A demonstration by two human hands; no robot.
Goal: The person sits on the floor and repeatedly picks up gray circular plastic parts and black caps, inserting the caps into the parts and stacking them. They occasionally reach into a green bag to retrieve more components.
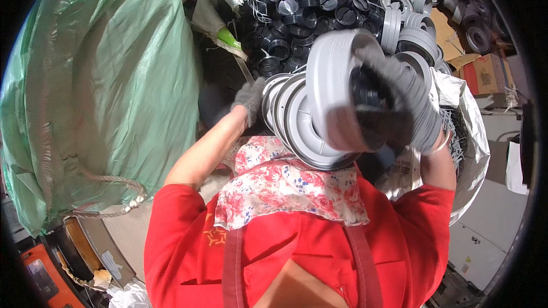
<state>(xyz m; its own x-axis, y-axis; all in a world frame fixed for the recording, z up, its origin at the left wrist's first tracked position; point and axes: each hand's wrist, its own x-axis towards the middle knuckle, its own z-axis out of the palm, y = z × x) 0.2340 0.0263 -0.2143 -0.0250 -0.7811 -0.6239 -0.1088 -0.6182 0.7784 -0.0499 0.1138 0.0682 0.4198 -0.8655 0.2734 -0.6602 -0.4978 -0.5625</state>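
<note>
My right hand (402,94), in a grey glove and smeared by motion, grips a wide grey plastic ring (334,91). A black ribbed plastic cap (368,91) shows between that glove and the ring. Under the ring, several grey round plastic lids (299,117) lie overlapping above my lap. My left hand (249,100), gloved too, is closed beside the left edge of these lids. A thin pale strip (245,70) runs up from its fingers. What this hand holds is partly hidden.
Beyond my hands lies a heap of black plastic caps (308,17), with more grey rings (399,17) at its right. A big green woven sack (125,80) stands at left. At right are a white sack (476,137) and a cardboard box (488,74).
</note>
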